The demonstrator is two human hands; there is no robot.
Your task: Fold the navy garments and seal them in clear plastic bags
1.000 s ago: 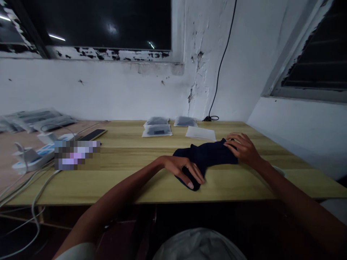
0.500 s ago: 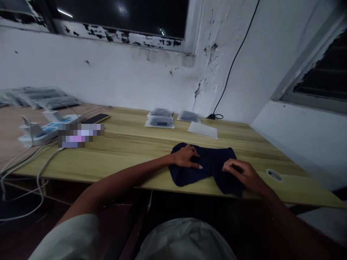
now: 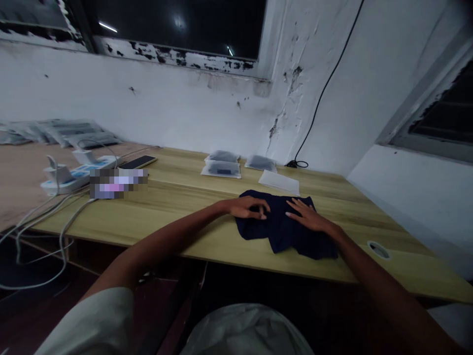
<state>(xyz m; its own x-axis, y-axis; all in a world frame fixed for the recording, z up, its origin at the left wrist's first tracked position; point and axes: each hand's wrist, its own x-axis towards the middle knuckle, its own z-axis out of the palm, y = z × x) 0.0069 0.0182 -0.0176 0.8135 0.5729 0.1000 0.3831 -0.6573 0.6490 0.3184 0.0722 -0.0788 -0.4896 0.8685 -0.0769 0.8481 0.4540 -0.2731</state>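
Observation:
A dark navy cloth (image 3: 283, 229) lies spread near the front edge of the wooden table, its lower edge uneven. On its left part rests my left hand (image 3: 251, 207), fingers bent and apart, holding nothing. My right hand (image 3: 306, 215) lies flat on the upper right part of the cloth with its fingers spread. Just behind the cloth is a flat white packet (image 3: 280, 182). Farther back sit frosted packets with dark contents, one (image 3: 221, 169) at the left and another (image 3: 260, 162) to its right.
At the left are a white power strip (image 3: 79, 175) with plugs and cables, a phone (image 3: 138, 162) and a pixelated item (image 3: 118, 183). More bagged packets (image 3: 74, 132) lie behind them. A round cable hole (image 3: 379, 249) is at the table's right.
My right hand has moved up and left on the cloth and its fingers have spread flat. The cloth's lower edge has shifted. The view has moved slightly.

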